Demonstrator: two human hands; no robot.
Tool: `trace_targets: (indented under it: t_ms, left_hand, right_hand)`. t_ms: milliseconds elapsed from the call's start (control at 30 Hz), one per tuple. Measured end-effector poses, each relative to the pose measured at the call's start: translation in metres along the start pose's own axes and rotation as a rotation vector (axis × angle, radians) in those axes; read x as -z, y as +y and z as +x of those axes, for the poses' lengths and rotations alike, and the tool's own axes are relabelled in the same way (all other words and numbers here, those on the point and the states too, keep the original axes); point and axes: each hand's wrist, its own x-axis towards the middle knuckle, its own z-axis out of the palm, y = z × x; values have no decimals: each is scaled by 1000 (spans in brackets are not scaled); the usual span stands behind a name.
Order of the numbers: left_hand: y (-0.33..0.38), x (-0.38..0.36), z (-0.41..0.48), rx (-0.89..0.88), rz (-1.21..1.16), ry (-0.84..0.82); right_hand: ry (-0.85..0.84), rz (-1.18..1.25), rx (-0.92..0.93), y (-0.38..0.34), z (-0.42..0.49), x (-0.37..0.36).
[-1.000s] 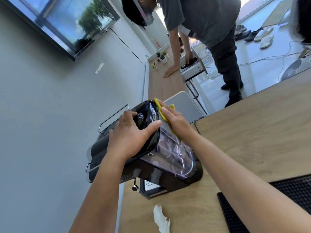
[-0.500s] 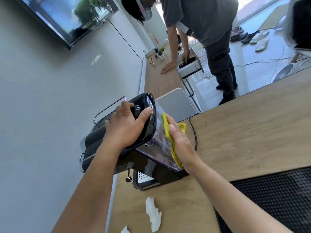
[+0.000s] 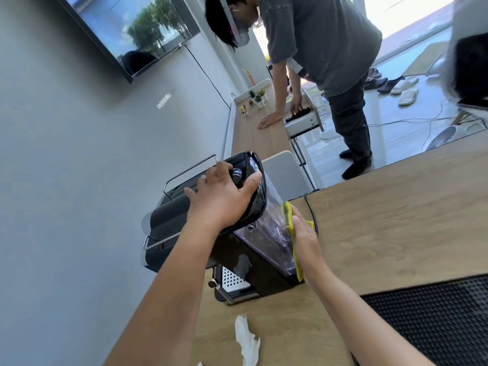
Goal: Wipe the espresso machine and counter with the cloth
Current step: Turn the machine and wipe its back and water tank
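Note:
A black espresso machine [image 3: 169, 220] with a clear water tank [image 3: 272, 233] stands on the wooden counter [image 3: 383, 220] against the grey wall. My left hand [image 3: 221, 199] grips the glossy black tank lid from above. My right hand [image 3: 305, 239] presses a yellow cloth [image 3: 289, 220] flat against the tank's right side, low down near the counter. Most of the cloth is hidden between my palm and the tank.
A crumpled white tissue [image 3: 247, 342] lies on the counter in front of the machine. A black rubber mat [image 3: 435, 320] covers the near right. The machine's black cord [image 3: 309, 204] runs behind my right hand. Another person [image 3: 324, 62] leans on the far counter.
My right hand has slid the cloth from the top of the tank down its right side to near the counter. My left hand has kept its hold on the lid.

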Motion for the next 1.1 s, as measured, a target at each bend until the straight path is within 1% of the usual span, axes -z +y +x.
trace_targets:
  t_ms: [133,200,267,333,433,500,533,600,667,733,800,867,900,1000,1067,1100]
  left_hand:
    - [-1,-2,2,-3,11,-13]
    - [-1,-2,2,-1,15,-23]
    - [-2,-1,4,4,23,-27]
    - [-2,-1,2,-1,20,-36]
    - [-2,-1,1,-10,25,-37]
    - [-3,-2,2,-11,31,-33]
    - [-3,-2,3,-14,32,-33]
    - [-3,-3,4,-10,45,-25]
    - [-4,-4,6,-8,56,-20]
    - [-4,-5,7,-6,63,-20]
    - [-5,-5,7,-8,77,-25]
    - [-5,-4,7,-15,91,-36]
    - [-5,-4,7,-20,95,-41]
    - [-5,-3,6,-29,106,-42]
    - [-5,-4,7,-33,111,-41]
    - [-5,-4,7,-29,112,-43]
  right_hand:
    - [-113,33,151,-47,-13,-24]
    - [-136,19,205,-63,5,-29]
    - [-152,-1,218,-59,29,-27]
    - [-110,-45,116,-33,39,-16]
    - [42,-87,-32,11,27,1]
    - [147,-38,-54,16,-4,-2]
    - [178,-7,-30,12,-21,-8]
    - [189,44,54,-1,-47,-28]
    - [175,24,201,-21,-57,-53]
    - [203,-32,364,-41,-56,-74]
    - [324,-104,541,-45,-49,-80]
    - [443,-171,664,-16,-40,-75]
    - [502,-210,644,7,-39,-70]
    - [629,-281,414,64,-50,-58]
    - [657,-245,328,65,-56,-63]
    - [648,-228,338,53,-56,-70]
